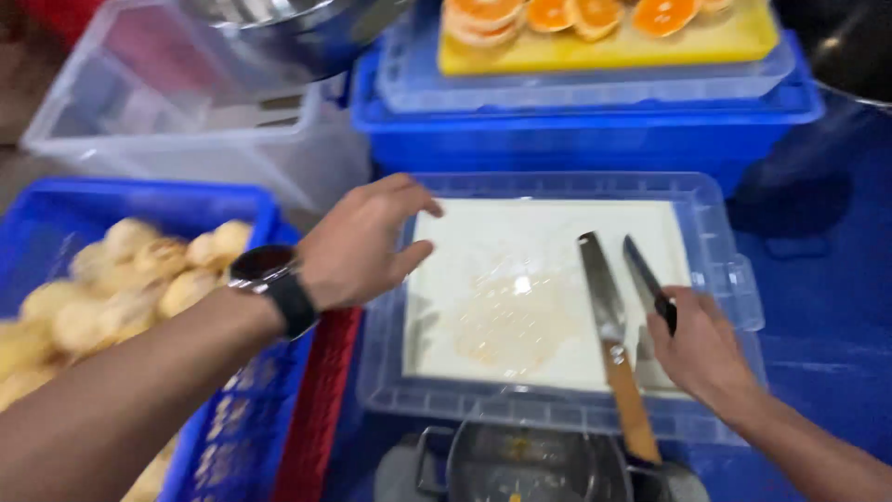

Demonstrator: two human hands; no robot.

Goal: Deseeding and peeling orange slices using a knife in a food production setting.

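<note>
A blue crate (223, 437) at the left holds pale peeled fruit (121, 279), blurred here, perhaps oranges. Behind it stands an empty clear tub (139, 121), with a steel bowl (297, 33) over its far right corner. The left hand (358, 242), a dark watch (269, 279) on its wrist, hovers spread wide over the left edge of the clear lid (734, 279), fingers loose and gripping nothing. That upturned lid carries a white cutting board (483, 251), wet with juice near its middle, most of its face bare. On the board's right half lies a wooden-handled knife (609, 335), handle overhanging the near edge above a steel pot (520, 465). Just beside it, the right hand (701, 353) is closed around a black-handled knife (650, 284), blade pointing toward the far edge. Beyond the board, a blue crate (585, 130) bears a yellow board (604, 46) with halved oranges (548, 14). Blue surface (827, 325) runs open along the right.
</note>
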